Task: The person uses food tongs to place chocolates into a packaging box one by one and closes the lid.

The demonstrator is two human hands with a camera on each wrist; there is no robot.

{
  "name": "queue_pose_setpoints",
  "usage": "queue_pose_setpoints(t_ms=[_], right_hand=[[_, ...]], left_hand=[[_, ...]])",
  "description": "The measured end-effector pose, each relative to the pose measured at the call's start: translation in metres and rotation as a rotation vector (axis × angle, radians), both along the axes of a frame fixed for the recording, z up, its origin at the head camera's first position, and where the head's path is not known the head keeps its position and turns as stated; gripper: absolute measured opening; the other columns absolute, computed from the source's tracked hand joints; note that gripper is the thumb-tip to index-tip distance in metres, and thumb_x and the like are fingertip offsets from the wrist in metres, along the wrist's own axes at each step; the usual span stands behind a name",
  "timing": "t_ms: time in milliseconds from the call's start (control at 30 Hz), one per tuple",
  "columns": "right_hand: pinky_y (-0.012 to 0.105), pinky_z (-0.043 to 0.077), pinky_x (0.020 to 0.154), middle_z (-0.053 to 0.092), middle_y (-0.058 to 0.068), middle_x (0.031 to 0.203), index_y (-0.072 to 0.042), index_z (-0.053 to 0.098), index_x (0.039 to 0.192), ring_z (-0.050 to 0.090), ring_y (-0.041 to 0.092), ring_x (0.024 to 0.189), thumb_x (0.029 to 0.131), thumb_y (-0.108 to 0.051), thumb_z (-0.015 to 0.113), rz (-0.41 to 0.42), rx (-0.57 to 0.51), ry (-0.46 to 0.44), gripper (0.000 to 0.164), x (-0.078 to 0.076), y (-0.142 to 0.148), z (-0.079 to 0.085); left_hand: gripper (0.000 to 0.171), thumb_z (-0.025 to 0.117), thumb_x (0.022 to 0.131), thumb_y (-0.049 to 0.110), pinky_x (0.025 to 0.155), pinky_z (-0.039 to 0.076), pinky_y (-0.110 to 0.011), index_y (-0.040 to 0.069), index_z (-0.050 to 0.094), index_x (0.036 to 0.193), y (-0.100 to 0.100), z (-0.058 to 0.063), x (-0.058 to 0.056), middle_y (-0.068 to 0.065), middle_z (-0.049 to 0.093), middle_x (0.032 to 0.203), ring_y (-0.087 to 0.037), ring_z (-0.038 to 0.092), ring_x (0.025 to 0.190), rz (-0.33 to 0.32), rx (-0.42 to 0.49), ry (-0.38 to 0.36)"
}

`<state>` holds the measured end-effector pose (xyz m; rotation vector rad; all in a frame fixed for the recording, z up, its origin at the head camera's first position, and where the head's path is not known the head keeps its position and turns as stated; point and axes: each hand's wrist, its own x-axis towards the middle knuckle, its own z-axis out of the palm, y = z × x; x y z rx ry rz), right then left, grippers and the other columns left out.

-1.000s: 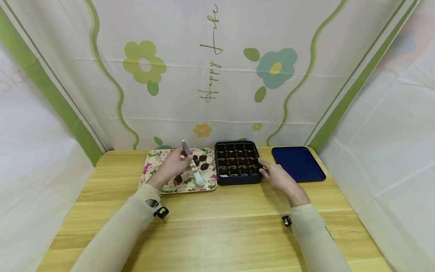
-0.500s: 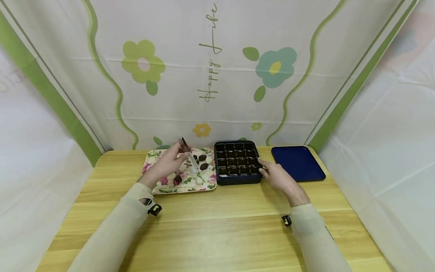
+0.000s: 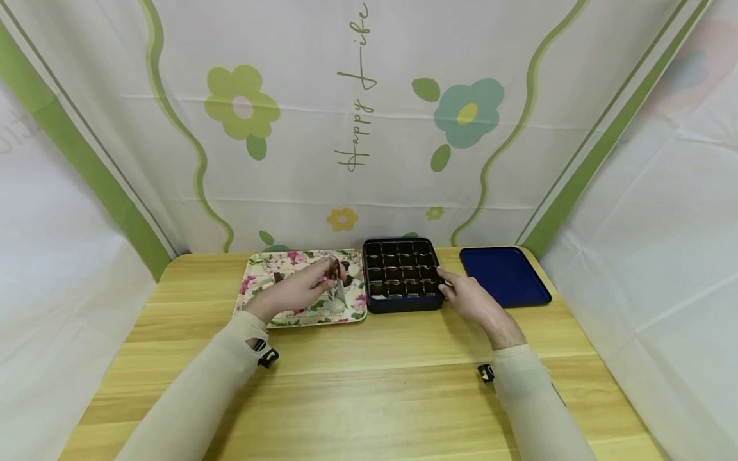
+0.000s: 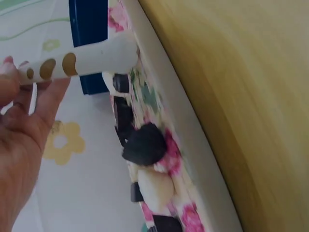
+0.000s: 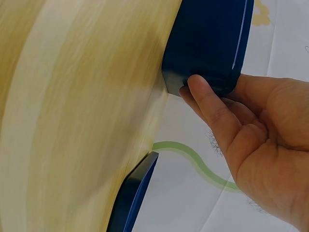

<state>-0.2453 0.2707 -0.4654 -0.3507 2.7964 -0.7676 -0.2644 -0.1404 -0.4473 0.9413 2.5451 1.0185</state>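
Note:
My left hand (image 3: 296,289) grips a pair of tongs (image 4: 89,59), white with brown spots, over the floral tray (image 3: 314,323). Their pale tip points down at the tray's front right part, where a white piece lies; whether the tip touches it I cannot tell. Dark chocolates (image 4: 145,144) and white chocolates (image 4: 155,188) are scattered on the tray, partly hidden behind the hand. My right hand (image 3: 471,299) holds the right side of a dark blue box (image 3: 406,307) between thumb and fingers. Inside the box sits a dark divided insert with many compartments.
A flat blue lid (image 3: 504,275) lies right of the box at the table's far edge. Bare wooden table (image 3: 369,384) stretches in front of the tray and box. A printed cloth curtain (image 3: 357,186) rises directly behind them.
My left hand drew slightly left, then came right and lower with the tongs, their tip now at the tray's front right. The right hand and box have stayed in place.

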Motion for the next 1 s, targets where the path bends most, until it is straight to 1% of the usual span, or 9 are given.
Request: queue_pose_setpoints(t_ms=[167,267,433,567,667,767,900,967,1000], right_hand=[[0.031,0.04,0.055,0.045,-0.004,0.059,-0.013,0.031,0.166,0.033,0.012,0.046,0.114,-0.022,0.049,-0.007,-0.005,-0.008,0.056,-0.001,0.0,0.0],[0.031,0.04,0.055,0.045,-0.004,0.059,-0.014,0.031,0.166,0.033,0.012,0.046,0.114,-0.023,0.049,-0.008,-0.006,-0.011,0.056,-0.001,0.0,0.001],[0.031,0.04,0.054,0.045,-0.004,0.059,-0.014,0.03,0.167,0.033,0.012,0.046,0.114,-0.023,0.049,-0.008,-0.006,-0.017,0.057,-0.001,0.001,0.001],[0.03,0.04,0.056,0.046,-0.004,0.06,-0.013,0.03,0.166,0.034,0.012,0.046,0.114,-0.022,0.049,-0.008,0.001,-0.014,0.057,-0.001,0.002,0.0],[0.03,0.04,0.056,0.046,-0.004,0.06,-0.013,0.031,0.166,0.033,0.011,0.046,0.114,-0.022,0.049,-0.009,-0.003,-0.011,0.057,-0.001,0.002,-0.001],[0.03,0.04,0.055,0.046,-0.004,0.06,-0.013,0.031,0.166,0.033,0.011,0.046,0.114,-0.022,0.05,-0.009,-0.006,-0.011,0.057,-0.001,0.002,-0.001],[0.029,0.039,0.053,0.046,-0.004,0.06,-0.014,0.031,0.166,0.033,0.011,0.046,0.114,-0.022,0.05,-0.012,-0.007,-0.015,0.057,-0.001,0.001,-0.001],[0.03,0.039,0.053,0.047,-0.003,0.06,-0.014,0.031,0.166,0.034,0.011,0.046,0.114,-0.022,0.049,-0.007,-0.007,-0.014,0.057,0.0,0.001,0.0],[0.03,0.039,0.053,0.047,-0.004,0.06,-0.014,0.031,0.166,0.034,0.011,0.046,0.114,-0.023,0.05,-0.008,-0.007,-0.013,0.056,0.0,0.001,0.0]], left_hand=[[0.014,0.052,0.111,0.018,0.087,0.056,-0.036,0.018,0.058,0.124,0.007,0.003,-0.002,-0.002,0.063,0.111,-0.017,0.063,0.1,0.044,0.001,0.087],[0.015,0.052,0.111,0.017,0.087,0.058,-0.035,0.017,0.058,0.125,0.012,0.01,-0.004,-0.002,0.063,0.114,-0.016,0.065,0.103,0.078,0.027,0.124],[0.018,0.053,0.111,0.016,0.096,0.06,-0.04,0.017,0.058,0.128,0.026,0.026,-0.01,-0.003,0.063,0.126,-0.021,0.068,0.115,0.132,0.09,0.175],[0.02,0.053,0.11,0.017,0.102,0.059,-0.041,0.016,0.057,0.13,0.046,0.033,-0.016,-0.002,0.063,0.128,-0.021,0.067,0.12,0.13,0.146,0.18],[0.019,0.053,0.11,0.019,0.103,0.059,-0.039,0.016,0.055,0.128,0.062,0.032,-0.019,0.001,0.062,0.126,-0.019,0.066,0.119,0.12,0.179,0.182],[0.017,0.053,0.11,0.019,0.097,0.06,-0.038,0.018,0.055,0.127,0.074,0.028,-0.022,0.002,0.061,0.125,-0.02,0.066,0.112,0.12,0.204,0.186],[0.013,0.051,0.111,0.021,0.092,0.06,-0.037,0.02,0.055,0.123,0.085,0.021,-0.025,0.002,0.06,0.123,-0.019,0.065,0.108,0.139,0.211,0.201],[0.013,0.05,0.111,0.023,0.094,0.058,-0.036,0.02,0.055,0.123,0.088,0.018,-0.026,0.002,0.06,0.122,-0.016,0.064,0.11,0.149,0.197,0.212],[0.013,0.05,0.111,0.022,0.093,0.057,-0.037,0.019,0.055,0.123,0.089,0.017,-0.026,0.001,0.06,0.122,-0.017,0.063,0.11,0.147,0.195,0.209]])
